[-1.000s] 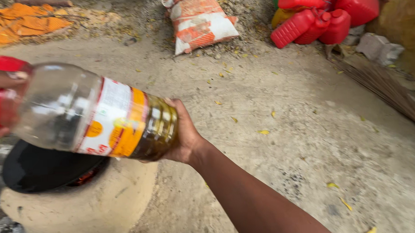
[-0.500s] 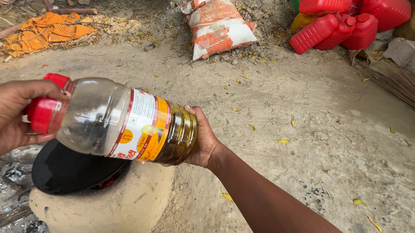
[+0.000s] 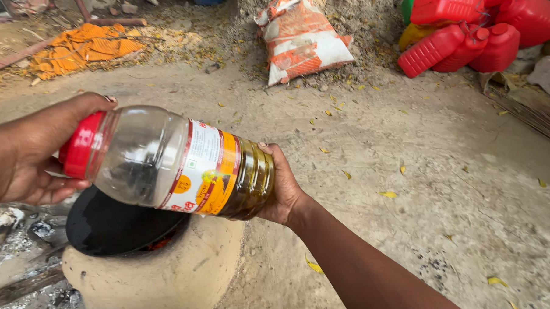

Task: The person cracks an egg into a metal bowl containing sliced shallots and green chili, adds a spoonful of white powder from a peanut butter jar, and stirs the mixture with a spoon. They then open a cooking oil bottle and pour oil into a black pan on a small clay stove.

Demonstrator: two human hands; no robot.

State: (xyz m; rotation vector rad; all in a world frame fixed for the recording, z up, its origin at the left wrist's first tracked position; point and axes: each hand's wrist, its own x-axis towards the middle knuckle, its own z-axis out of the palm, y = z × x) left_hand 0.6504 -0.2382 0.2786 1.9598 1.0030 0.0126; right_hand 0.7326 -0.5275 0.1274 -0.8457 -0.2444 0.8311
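Head view shows my right hand (image 3: pixel 284 194) with its fingers (image 3: pixel 269 150) wrapped around the base of a clear plastic oil bottle (image 3: pixel 175 164), closed firmly on it from the far and under side. My left hand (image 3: pixel 34 151) sits at the other end, fingers curled around the red cap (image 3: pixel 79 146), thumb over the top and the rest cupped beneath, so both hands have hold of the same bottle. I hold the bottle almost on its side, cap end to the left and slightly raised, base to the right. Its yellow-brown oil pools at the base end, and the neck half looks clear. A white, orange and yellow label (image 3: pixel 205 169) bands its middle.

Directly below the bottle a black round pan (image 3: pixel 116 230) sits on a rounded clay stove (image 3: pixel 163 277), a little red glow showing under the pan's right edge. Ash and charred wood (image 3: pixel 22 233) lie to the stove's left. Bare dirt ground (image 3: pixel 409 144) spreads to the right, scattered with yellow leaves. At the far side lies an orange and white sack (image 3: pixel 301 41), with red plastic jerrycans (image 3: pixel 471 26) heaped at the far right and an orange cloth (image 3: pixel 85 48) at the far left.
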